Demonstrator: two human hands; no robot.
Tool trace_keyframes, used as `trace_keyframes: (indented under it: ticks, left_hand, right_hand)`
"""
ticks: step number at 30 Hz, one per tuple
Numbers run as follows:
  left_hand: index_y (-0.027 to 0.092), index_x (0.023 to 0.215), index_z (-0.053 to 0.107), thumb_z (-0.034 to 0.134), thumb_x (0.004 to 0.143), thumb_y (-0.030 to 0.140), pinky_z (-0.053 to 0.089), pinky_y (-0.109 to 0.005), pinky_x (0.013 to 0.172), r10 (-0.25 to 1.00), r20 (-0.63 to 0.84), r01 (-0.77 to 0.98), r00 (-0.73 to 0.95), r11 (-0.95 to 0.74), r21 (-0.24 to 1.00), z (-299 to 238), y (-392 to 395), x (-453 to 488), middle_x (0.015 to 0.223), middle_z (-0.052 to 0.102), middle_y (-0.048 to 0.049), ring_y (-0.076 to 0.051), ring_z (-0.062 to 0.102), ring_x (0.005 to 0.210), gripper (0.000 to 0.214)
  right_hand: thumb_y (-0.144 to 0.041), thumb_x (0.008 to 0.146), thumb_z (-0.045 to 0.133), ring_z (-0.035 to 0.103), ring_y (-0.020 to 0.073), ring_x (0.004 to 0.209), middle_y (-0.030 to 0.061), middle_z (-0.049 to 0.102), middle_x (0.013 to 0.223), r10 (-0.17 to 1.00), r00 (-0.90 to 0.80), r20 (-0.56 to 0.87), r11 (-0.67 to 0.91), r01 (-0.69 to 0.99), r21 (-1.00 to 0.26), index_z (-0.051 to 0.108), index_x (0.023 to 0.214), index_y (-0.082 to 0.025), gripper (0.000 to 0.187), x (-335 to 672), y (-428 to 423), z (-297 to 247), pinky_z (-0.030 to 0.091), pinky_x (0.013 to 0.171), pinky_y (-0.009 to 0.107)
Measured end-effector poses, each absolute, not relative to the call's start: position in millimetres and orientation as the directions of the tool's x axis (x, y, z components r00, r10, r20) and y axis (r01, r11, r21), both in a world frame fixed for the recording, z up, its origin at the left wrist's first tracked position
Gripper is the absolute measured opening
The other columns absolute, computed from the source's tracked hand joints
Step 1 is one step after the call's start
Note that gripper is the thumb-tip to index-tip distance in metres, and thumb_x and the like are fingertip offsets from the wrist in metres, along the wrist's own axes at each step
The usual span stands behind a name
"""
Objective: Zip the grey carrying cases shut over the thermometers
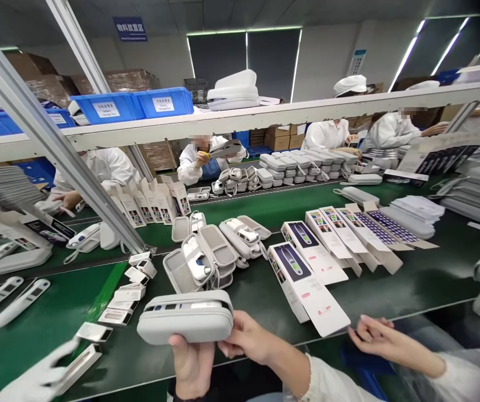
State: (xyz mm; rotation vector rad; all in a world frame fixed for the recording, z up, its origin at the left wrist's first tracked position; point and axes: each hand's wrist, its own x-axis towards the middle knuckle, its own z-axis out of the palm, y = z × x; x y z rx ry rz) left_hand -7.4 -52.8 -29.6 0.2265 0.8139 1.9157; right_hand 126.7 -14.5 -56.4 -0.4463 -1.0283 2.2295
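A light grey zip case (185, 324) is held near the table's front edge, its lid parted a little, so a white device with a dark display shows in the gap. My left hand (193, 363) supports it from below, thumb against the front. At the case's right end my right hand (250, 338) pinches the edge; whether it grips a zipper pull is hidden. Just behind, open grey cases (198, 257) with white devices inside lie in a pile. Small white boxes (116, 310) form a row to the left.
A co-worker's gloved hand (41, 371) reaches in at lower left; another person's hand (374, 335) is at right, by printed cartons (307, 279). White handheld devices (20, 301) lie far left. A metal post (76, 151) and a shelf (265, 117) with blue bins (135, 106) stand ahead.
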Motion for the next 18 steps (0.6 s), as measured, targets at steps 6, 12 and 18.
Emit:
trace_keyframes:
  ticks: [6,12,18]
  left_hand:
    - [0.034,0.116,0.073,0.079,0.041,0.083,0.062,-0.033,0.068,0.838,-0.216,-0.68,-0.502,-0.227,0.697,-28.5,-49.9,-20.7,0.123,0.073,-0.0047,-0.036,0.066,0.113,0.089]
    - [0.033,0.117,0.069,0.084,0.04,0.078,0.06,-0.042,0.086,0.743,-0.157,-0.517,-0.65,-0.282,0.808,-34.5,-54.4,-35.3,0.122,0.072,-0.0047,-0.036,0.061,0.121,0.091]
    - [0.022,0.116,0.066,0.093,0.052,0.052,0.057,-0.05,0.088,0.735,0.107,-0.042,-0.67,-0.182,0.982,-50.6,-62.8,-43.9,0.106,0.074,-0.0089,-0.032,0.069,0.099,0.076]
  right_hand:
    - [-0.038,0.098,0.062,0.065,0.0144,0.072,0.0042,0.068,0.091,0.677,-0.733,-0.066,-0.521,-0.413,-0.747,0.067,0.104,-0.013,0.027,122.3,-16.5,-57.6,0.056,0.065,0.029]
    - [-0.028,0.079,0.074,0.02,0.0033,0.032,-0.0097,0.037,0.038,0.607,-0.781,-0.151,-0.67,-0.4,-0.625,0.062,0.064,-0.014,0.024,136.6,2.7,-23.0,0.02,0.038,0.021]
    - [-0.031,0.079,0.069,0.018,0.0031,0.035,-0.0097,0.033,0.039,0.646,-0.708,-0.286,-0.565,-0.192,-0.802,0.061,0.06,-0.014,0.027,158.8,22.8,17.5,0.012,0.04,0.022]
